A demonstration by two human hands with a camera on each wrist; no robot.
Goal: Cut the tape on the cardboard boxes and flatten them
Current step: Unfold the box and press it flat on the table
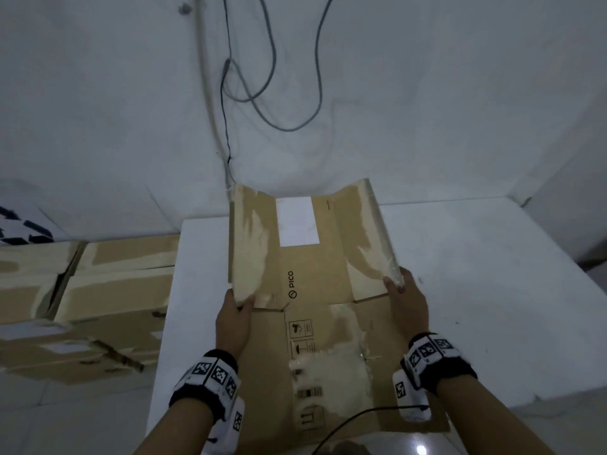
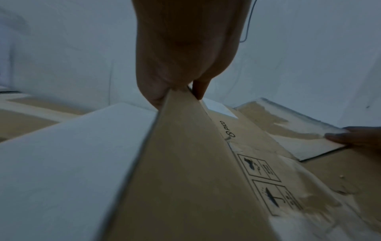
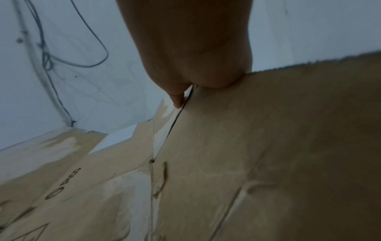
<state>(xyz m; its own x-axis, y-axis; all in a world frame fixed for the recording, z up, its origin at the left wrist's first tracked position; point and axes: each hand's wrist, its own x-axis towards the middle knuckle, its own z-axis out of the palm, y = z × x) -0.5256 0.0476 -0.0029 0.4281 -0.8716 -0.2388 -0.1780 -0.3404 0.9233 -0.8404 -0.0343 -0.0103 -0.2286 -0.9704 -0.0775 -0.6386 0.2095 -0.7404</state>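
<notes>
Flattening step: left hand [image 1: 234,318] pinches the box's [image 1: 315,290] nine-o'clock flap, right hand [image 1: 406,300] its three-o'clock flap; next, press both flat.

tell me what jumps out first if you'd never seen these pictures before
The eye lands on the opened-out cardboard box in the middle of the white table, its two side flaps raised, the left hand pinching one flap's near corner and the right hand the other. A white label sits on its far panel above the PICO print. More taped boxes lie to the left, and loose cables hang on the wall behind.
</notes>
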